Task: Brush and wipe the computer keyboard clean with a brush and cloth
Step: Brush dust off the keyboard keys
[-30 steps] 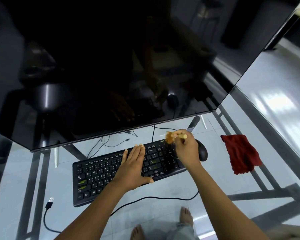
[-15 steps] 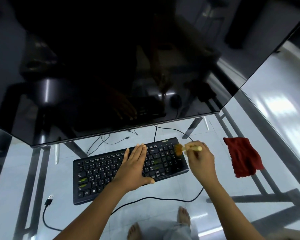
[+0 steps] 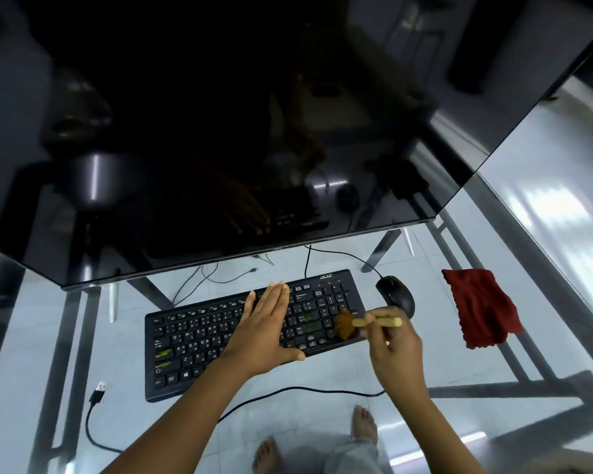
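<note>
The black plastic computer keyboard (image 3: 254,331) lies at desk centre, pinned by the flat, spread left hand (image 3: 266,331). A small wooden-handled brush (image 3: 360,325) is pinched by the right hand (image 3: 396,350), bristles on the keyboard's 3 o'clock end. Risk: debris could be flicked twd the black mouse (image 3: 395,295) at 2 o'clock; the red crumpled cloth (image 3: 478,307) lies unused at 3 o'clock.

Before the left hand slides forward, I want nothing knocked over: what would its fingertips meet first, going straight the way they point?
Probably the keyboard's top rows, then bare glass table, with the monitor's lower edge beyond. The left hand lies flat; depth is unclear.
</note>
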A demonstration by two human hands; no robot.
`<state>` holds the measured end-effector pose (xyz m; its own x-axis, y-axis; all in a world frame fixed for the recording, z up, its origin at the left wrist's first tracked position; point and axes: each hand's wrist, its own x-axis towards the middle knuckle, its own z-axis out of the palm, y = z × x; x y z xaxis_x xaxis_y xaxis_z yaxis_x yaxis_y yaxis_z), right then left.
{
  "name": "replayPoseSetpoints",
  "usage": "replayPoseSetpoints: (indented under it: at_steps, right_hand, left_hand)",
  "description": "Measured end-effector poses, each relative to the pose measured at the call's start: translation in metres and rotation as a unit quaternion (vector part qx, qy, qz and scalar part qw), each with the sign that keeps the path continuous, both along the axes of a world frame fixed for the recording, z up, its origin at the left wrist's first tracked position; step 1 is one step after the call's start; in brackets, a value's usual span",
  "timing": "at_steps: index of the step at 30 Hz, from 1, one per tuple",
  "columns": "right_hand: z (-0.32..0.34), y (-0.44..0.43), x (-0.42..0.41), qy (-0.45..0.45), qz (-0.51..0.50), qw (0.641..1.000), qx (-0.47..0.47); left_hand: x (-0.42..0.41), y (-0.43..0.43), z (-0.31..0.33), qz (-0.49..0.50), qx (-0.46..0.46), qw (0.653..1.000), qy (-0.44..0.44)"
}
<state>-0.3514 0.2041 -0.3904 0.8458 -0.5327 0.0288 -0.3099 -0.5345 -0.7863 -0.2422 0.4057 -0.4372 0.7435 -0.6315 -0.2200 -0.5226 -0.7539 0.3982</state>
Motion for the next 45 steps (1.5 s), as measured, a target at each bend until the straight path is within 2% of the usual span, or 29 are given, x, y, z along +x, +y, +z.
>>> replayPoseSetpoints:
  at_steps: [3,6,8,10,12,14,15,17,19,22,24,26,29,33,36,37,39,40,42,43,45]
  right_hand:
    - [0.004,0.003,0.002,0.038,0.071,0.996,0.032]
    - [0.001,-0.015,0.009,0.008,0.0,1.0,-0.024]
    - [0.006,-0.024,0.017,0.003,-0.024,0.999,0.031]
    - [0.009,-0.022,0.027,0.054,0.049,0.991,0.109]
    - [0.01,-0.021,0.038,0.076,0.048,0.994,0.065]
    - [0.012,-0.025,0.053,0.04,-0.028,0.999,-0.001]
    - [0.015,-0.025,0.057,0.026,-0.029,0.999,0.009]
    - [0.014,-0.017,0.066,0.038,0.045,0.995,0.076]
    - [0.015,-0.006,0.072,0.063,0.079,0.994,0.051]
    - [0.018,0.005,0.081,0.009,0.016,1.0,-0.007]
    - [0.014,0.017,0.081,0.018,0.065,0.998,0.011]
    - [0.01,0.033,0.08,0.042,0.124,0.991,0.008]
    - [0.01,0.038,0.083,-0.019,0.095,0.994,-0.048]
    - [0.009,0.044,0.081,0.009,0.202,0.977,-0.069]
    - [0.01,0.047,0.08,-0.003,0.16,0.984,-0.075]
    - [0.011,0.047,0.08,0.0,0.175,0.983,-0.056]
    - [0.012,0.051,0.078,0.059,0.256,0.965,-0.014]
    - [0.012,0.053,0.077,0.087,0.283,0.954,-0.04]
    - [0.016,0.055,0.08,0.073,0.232,0.968,-0.068]
    - [0.019,0.056,0.08,0.035,0.193,0.979,-0.056]
    - [0.021,0.057,0.082,0.025,0.206,0.978,0.0]
  left_hand:
    - [0.0,0.001,0.0,-0.001,0.0,1.0,-0.001]
    - [0.0,0.001,-0.001,0.0,-0.001,1.0,-0.002]
    - [0.0,0.0,-0.002,0.001,-0.001,1.0,-0.003]
    - [0.0,0.001,-0.001,-0.001,0.0,1.0,0.0]
    - [0.0,0.001,-0.002,0.0,-0.006,1.0,-0.002]
    - [0.0,0.001,-0.002,0.002,-0.012,1.0,-0.001]
    - [-0.001,0.001,-0.002,0.003,-0.013,1.0,0.0]
    - [-0.001,0.002,-0.002,0.0,-0.008,1.0,0.003]
    - [0.0,0.002,-0.002,-0.002,-0.006,1.0,0.001]
    - [0.0,0.002,-0.001,0.004,-0.008,1.0,-0.007]
    - [-0.001,0.005,0.0,0.015,-0.005,1.0,-0.026]
    - [-0.004,0.012,0.0,0.033,-0.007,0.999,-0.041]
    - [-0.007,0.027,0.002,0.063,-0.008,0.997,-0.048]
    - [-0.01,0.055,0.003,0.107,-0.014,0.991,-0.079]
    - [-0.014,0.072,0.001,0.153,-0.036,0.98,-0.123]
    - [-0.015,0.077,0.0,0.172,-0.048,0.974,-0.14]
    - [-0.017,0.087,0.0,0.215,-0.082,0.96,-0.161]
    - [-0.019,0.093,-0.001,0.241,-0.101,0.951,-0.164]
    - [-0.024,0.106,-0.003,0.287,-0.133,0.935,-0.159]
    - [-0.028,0.112,-0.006,0.305,-0.142,0.929,-0.154]
    - [-0.033,0.123,-0.013,0.331,-0.152,0.92,-0.143]
